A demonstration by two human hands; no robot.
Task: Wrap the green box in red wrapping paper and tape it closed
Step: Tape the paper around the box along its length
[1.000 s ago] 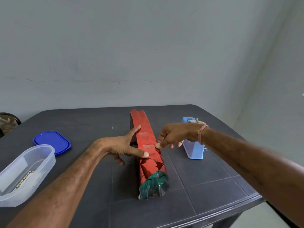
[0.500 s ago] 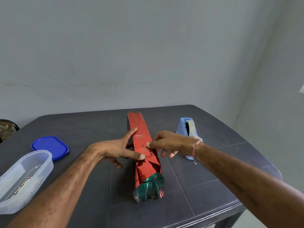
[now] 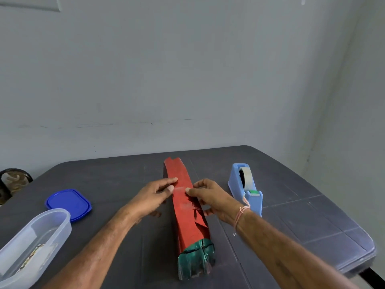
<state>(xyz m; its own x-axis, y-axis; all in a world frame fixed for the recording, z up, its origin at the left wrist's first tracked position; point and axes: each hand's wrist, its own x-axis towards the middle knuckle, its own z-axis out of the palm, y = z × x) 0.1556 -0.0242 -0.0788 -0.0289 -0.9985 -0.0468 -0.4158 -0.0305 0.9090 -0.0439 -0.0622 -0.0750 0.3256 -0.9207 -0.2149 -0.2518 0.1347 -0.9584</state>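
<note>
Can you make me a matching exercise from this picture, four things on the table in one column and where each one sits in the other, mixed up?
Things:
1. tape dispenser
2. blue lid
3. clear plastic container
4. red-wrapped box

Places:
A. flat on the table, just beyond the clear tub, on the left
B. lying lengthwise in the middle, between the two hands
C. at the near left corner of the view
D. right of the box, beyond the right wrist

Pairs: 1-D, 2-A, 3-C, 4-B

On the tabletop [image 3: 302, 207], the wrapped box [image 3: 187, 205] lies centre; tape dispenser [image 3: 245, 188] right; lid [image 3: 68, 202] and container [image 3: 31, 243] left.
</note>
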